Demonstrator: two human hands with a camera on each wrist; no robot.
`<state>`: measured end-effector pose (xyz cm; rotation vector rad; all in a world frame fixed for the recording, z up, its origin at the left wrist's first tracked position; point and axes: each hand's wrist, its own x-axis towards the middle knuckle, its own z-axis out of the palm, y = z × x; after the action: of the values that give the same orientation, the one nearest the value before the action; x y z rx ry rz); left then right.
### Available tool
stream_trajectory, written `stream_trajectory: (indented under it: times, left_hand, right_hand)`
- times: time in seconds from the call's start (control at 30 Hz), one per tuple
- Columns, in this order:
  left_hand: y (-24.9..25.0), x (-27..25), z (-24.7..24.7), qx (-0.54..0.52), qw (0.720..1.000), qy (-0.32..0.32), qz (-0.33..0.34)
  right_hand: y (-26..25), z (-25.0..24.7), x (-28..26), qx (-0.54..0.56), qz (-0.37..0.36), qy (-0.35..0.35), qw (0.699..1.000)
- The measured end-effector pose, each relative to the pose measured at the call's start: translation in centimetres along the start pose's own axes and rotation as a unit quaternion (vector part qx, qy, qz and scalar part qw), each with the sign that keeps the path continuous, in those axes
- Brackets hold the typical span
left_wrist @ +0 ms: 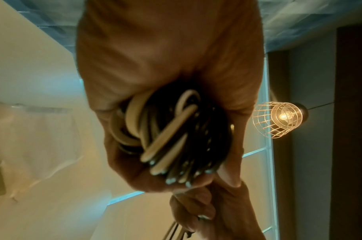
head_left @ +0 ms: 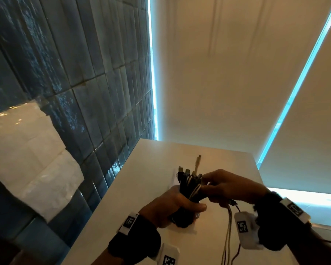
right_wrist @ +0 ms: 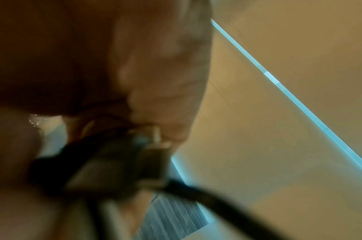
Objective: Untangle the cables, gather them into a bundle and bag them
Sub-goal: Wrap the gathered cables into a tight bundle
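Head view first: the left hand is clenched around the bundle, held above the table with the plugs sticking up out of the fist. My guess is that holding it upright like that keeps the folded loops from springing apart. The right hand sits right against the top of the bundle, fingers curled on a few strands, with tails hanging down below it toward the table edge. It looks like it's feeding or wrapping the loose ends in, so gathering isn't done yet. There's a clear plastic sheet off to the left against the tiled wall; it could be the bag, I can't say for sure.

Left wrist view: you look straight at the folded ends of the bundle, cream and dark loops packed in the left hand's curled fingers. The right hand is just beyond it, pinching thin strands.

Right wrist view: very blurry. The right hand is closed over a dark cable with what seems to be a plug.
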<state>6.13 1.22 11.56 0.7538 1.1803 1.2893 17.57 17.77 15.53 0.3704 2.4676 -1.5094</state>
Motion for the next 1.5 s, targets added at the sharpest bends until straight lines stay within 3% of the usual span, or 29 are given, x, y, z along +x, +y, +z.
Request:
stream_trajectory:
  times: [0.07, 0.13, 0.23, 0.37, 0.53, 0.77, 0.97, 1.2, 1.43, 1.5]
  left_hand:
    - [-0.1, -0.1, 0.2, 0.024, 1.0, 0.001, -0.012]
    - [0.0, -0.3, 0.4, 0.027, 0.999, 0.004, -0.02]
    - [0.1, -0.8, 0.0, -0.025, 1.0, 0.009, -0.013]
    - [0.6, -1.2, -0.5, -0.092, 0.996, 0.002, 0.015]
    - [-0.2, -0.6, -0.3, -0.128, 0.987, 0.065, 0.067]
    - [-0.7, 0.5, 0.4, -0.188, 0.973, 0.089, 0.097]
    - [-0.3, 0.7, 1.4, -0.141, 0.974, 0.152, 0.093]
    - [-0.9, 0.8, 2.1, -0.122, 0.974, 0.173, 0.084]
    - [-0.7, 1.4, 0.7, -0.18, 0.968, 0.152, 0.084]
    - [-0.3, 1.4, 0.7, -0.21, 0.964, 0.149, 0.068]
  right_hand:
    - [0.3, -0.8, -0.6, 0.015, -0.01, -0.063, 0.998]
    - [0.8, -1.4, -1.1, 0.04, -0.012, -0.084, 0.996]
    - [2.3, -2.4, -1.9, 0.096, -0.012, -0.049, 0.994]
    - [4.4, -3.3, -2.9, 0.236, -0.037, -0.004, 0.971]
    - [5.0, -0.8, -2.9, 0.332, -0.085, 0.129, 0.931]
    - [3.1, 4.3, -1.1, 0.298, -0.119, 0.411, 0.853]
    - [1.0, 6.3, 0.7, 0.272, -0.161, 0.518, 0.795]
    - [-1.3, 8.0, 1.9, 0.077, -0.212, 0.543, 0.809]
    - [-0.8, 8.4, 1.9, -0.083, -0.221, 0.418, 0.877]
    - [-0.9, 8.4, 1.8, -0.144, -0.222, 0.402, 0.877]
